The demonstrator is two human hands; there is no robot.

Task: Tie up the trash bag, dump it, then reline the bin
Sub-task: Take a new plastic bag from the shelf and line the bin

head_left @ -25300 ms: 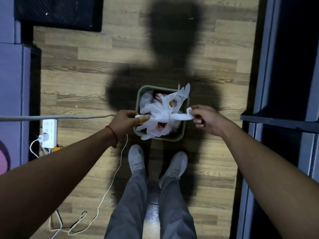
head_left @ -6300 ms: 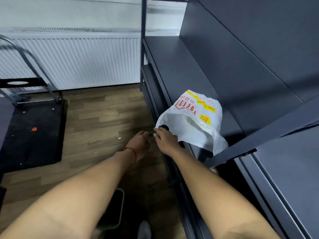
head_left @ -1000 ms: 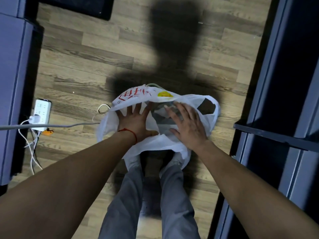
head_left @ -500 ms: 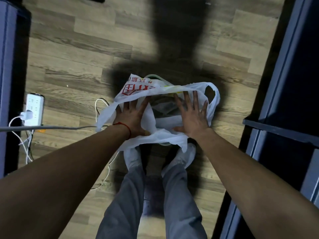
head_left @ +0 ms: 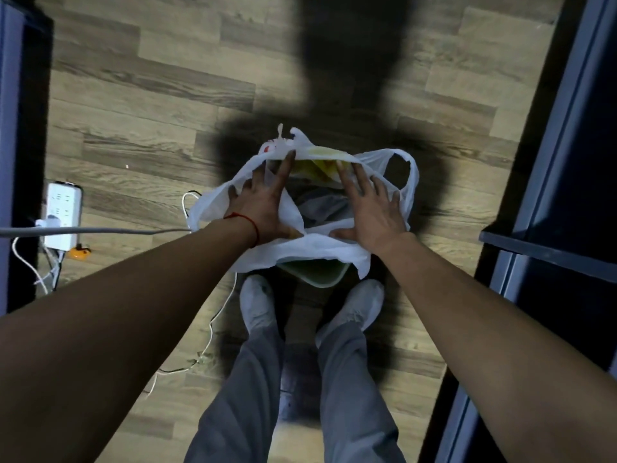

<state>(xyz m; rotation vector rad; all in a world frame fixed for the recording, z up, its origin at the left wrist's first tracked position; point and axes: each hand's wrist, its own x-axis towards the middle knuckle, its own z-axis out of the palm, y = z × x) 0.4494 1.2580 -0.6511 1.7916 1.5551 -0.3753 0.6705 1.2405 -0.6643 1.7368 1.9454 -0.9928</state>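
A white plastic bag (head_left: 320, 252) with red and yellow print is spread over the green bin (head_left: 314, 277) on the wooden floor in front of my feet. My left hand (head_left: 263, 205) has its fingers straight and spread inside the bag's mouth, pushing its left side outward. My right hand (head_left: 374, 205) does the same on the right side, fingers straight. Only the bin's near rim shows under the bag. One bag handle (head_left: 405, 175) loops out to the right.
A white power strip (head_left: 61, 215) with plugs and cables lies on the floor at left, and a white cable (head_left: 207, 329) trails by my left shoe. A dark metal shelf frame (head_left: 547, 252) stands close on the right. A dark cabinet edge runs along the far left.
Both hands have spread farther apart inside the bag, opening its mouth wider over the bin. The bin's near green rim now shows below the bag.
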